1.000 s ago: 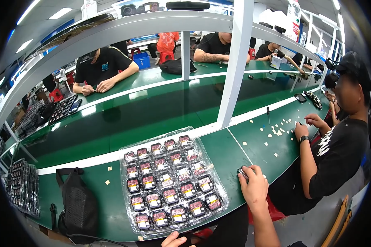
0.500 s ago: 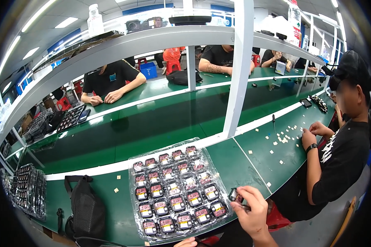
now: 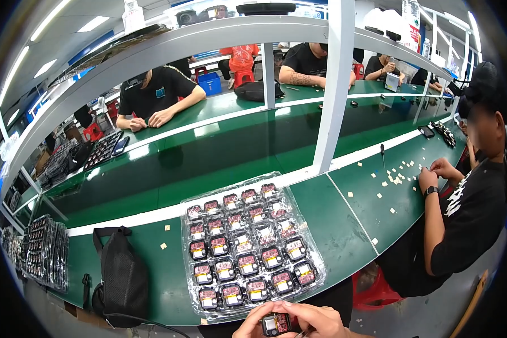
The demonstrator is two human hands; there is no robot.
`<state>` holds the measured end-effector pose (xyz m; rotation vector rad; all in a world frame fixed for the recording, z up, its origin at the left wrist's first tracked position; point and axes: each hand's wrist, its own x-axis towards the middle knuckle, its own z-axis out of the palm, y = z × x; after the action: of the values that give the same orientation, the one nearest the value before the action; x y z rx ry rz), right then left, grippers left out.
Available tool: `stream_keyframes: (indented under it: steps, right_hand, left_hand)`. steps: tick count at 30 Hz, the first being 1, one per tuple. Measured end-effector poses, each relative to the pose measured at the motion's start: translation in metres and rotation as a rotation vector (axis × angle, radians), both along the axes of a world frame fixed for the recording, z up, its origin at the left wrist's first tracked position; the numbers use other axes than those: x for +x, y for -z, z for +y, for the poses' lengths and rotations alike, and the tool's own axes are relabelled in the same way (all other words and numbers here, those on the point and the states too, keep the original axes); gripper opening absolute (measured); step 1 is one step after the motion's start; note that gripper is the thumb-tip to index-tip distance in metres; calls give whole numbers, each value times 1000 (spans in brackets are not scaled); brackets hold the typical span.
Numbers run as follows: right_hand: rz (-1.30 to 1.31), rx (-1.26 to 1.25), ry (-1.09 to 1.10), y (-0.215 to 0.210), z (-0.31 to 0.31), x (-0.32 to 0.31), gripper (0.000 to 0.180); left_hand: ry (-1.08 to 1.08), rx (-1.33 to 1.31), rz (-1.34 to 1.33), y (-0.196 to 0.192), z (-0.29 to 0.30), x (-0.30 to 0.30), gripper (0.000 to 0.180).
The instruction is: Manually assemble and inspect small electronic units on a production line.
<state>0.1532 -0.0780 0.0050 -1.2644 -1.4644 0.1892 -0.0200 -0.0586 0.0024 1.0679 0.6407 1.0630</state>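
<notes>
Green workbench [image 3: 332,225], small black module [image 3: 276,324] gripped between both hands [image 3: 298,322], below clear tray [image 3: 248,242]

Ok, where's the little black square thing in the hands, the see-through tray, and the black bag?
small black part [image 3: 276,324], head view, its top face.
clear tray [image 3: 315,256], head view, right rim.
black bag [image 3: 121,276], head view, its mesh front.

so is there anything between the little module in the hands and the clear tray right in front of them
Nothing visible. Both hands, left hand and right hand, hold the small module just below the near edge of the clear tray. Only bare green bench lies in that short gap. The black bag sits off to the left.
</notes>
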Motion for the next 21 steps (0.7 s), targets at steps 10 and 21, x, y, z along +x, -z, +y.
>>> stream_keyframes:
  steps: [10, 21]
  right_hand:
    - [118, -181, -251, -9, -9, -7, 73]
    - [-291, -24, 37, 6, -2, -11, 23]
  left_hand:
    - [13, 13, -96, 14, 14, -2, 79]
    - [-3, -36, -94, 21, 17, -8, 75]
